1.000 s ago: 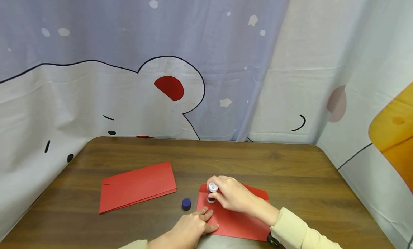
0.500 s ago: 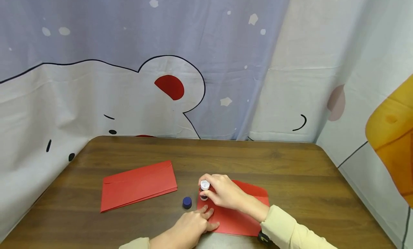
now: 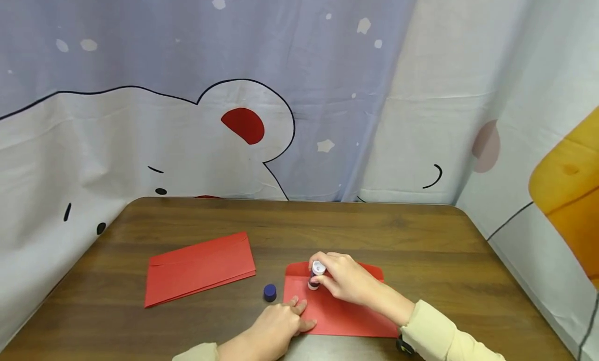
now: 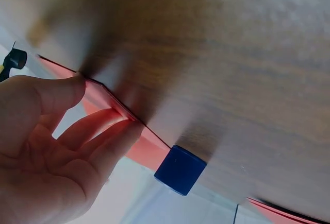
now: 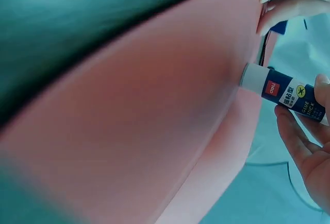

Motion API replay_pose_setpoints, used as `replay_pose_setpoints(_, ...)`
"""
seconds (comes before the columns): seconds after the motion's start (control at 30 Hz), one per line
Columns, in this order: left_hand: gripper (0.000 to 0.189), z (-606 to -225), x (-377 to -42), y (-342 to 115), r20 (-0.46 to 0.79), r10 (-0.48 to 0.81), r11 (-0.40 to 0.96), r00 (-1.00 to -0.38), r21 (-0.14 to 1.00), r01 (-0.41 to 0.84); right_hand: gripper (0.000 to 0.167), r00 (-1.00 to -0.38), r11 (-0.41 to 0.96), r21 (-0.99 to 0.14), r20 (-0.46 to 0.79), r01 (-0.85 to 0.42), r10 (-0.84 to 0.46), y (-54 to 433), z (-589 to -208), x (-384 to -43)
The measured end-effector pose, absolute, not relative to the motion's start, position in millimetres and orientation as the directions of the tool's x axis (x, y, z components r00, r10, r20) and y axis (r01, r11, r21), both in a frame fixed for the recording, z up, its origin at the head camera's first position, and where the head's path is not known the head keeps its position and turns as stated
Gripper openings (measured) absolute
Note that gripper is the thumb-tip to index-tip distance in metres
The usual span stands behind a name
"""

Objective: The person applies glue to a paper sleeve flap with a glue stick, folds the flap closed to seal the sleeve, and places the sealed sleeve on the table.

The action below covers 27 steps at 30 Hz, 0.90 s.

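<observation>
My right hand (image 3: 348, 280) grips an uncapped glue stick (image 5: 289, 92) with a white base and dark blue label. The stick stands nearly upright, its tip down at the flap crease of a red envelope (image 3: 346, 317). This envelope lies on the table with its flap (image 3: 297, 269) opened away from me. My left hand (image 3: 278, 324) rests at the envelope's near left part, fingers spread and fingertips pressing on the paper. In the left wrist view, its thumb and fingers touch the red sheet close to the blue cap (image 4: 180, 170).
A blue glue cap (image 3: 270, 293) stands on the wooden table (image 3: 398, 231) left of the envelope. Farther left lie stacked red envelopes (image 3: 201, 270). A printed curtain (image 3: 327, 90) hangs behind the table's back edge. A dark watch-like band (image 3: 404, 345) sits at the right sleeve.
My right hand slid the glue stick left to the envelope's left end, then back right along the crease. The left hand has stayed in place on the envelope.
</observation>
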<state>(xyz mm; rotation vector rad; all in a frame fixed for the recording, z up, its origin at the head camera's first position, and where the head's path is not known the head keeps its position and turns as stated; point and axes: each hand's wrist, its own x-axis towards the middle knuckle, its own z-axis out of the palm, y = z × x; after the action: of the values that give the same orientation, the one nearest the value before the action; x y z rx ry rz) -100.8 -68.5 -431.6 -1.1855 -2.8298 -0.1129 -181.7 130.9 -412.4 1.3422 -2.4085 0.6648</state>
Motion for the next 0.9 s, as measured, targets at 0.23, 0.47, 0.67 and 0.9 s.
replay_pose_setpoints(0.23,0.045,-430.8,-101.9,-67.6,0.059,0.709,0.700,-0.702,0.051,0.712,0.022,-0.531,0.494,-0.223,0.519,-0.840,-0.670,170.0,-416.5,-175.8)
replay_pose_setpoints(0.47,0.044,-430.2,-101.3,-67.4,0.061,0.706,0.704,-0.706,0.059,0.708,0.028,-0.561,0.553,-0.200,0.546,-0.809,-0.622,206.9,-418.0,-171.1)
replay_pose_setpoints(0.67,0.040,-430.9,-100.8,-68.0,0.103,0.717,0.691,-0.690,0.028,0.722,0.030,-0.593,0.595,-0.202,0.551,-0.778,-0.588,230.1,-418.0,-167.4)
replay_pose_setpoints(0.9,0.038,-430.7,-101.3,-68.0,0.103,0.723,0.685,-0.683,0.023,0.728,0.033,-0.622,0.625,-0.218,0.554,-0.750,-0.553,250.2,-417.5,-164.3)
